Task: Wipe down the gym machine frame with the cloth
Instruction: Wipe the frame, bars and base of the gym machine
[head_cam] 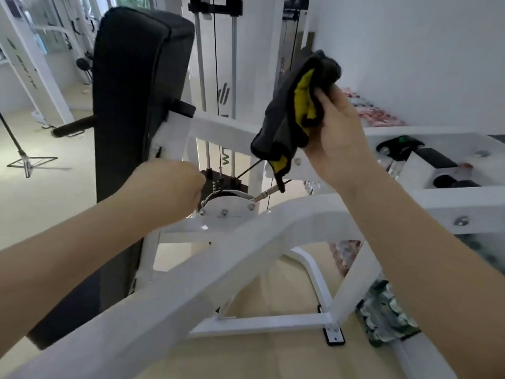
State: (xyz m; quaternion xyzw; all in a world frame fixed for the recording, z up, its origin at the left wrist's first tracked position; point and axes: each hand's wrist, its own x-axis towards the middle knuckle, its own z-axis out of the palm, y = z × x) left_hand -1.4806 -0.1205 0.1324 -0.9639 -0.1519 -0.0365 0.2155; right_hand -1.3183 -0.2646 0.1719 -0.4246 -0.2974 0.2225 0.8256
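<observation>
Nearest me runs the white frame, its sloping bar crossing under both arms. My right hand grips the bunched black-and-yellow cloth, raised off the metal. My left hand is curled into a fist near the pulley; whether it holds anything I cannot tell. Between strokes, I judge; next, press the cloth onto the upper bar.

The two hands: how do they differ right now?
The right hand is raised and grips a bunched black-and-yellow cloth; the left hand is lower, fingers curled, with no cloth. The right is beside the white frame's upper bar; the left is near the pulley. Both arms are bare.
</observation>
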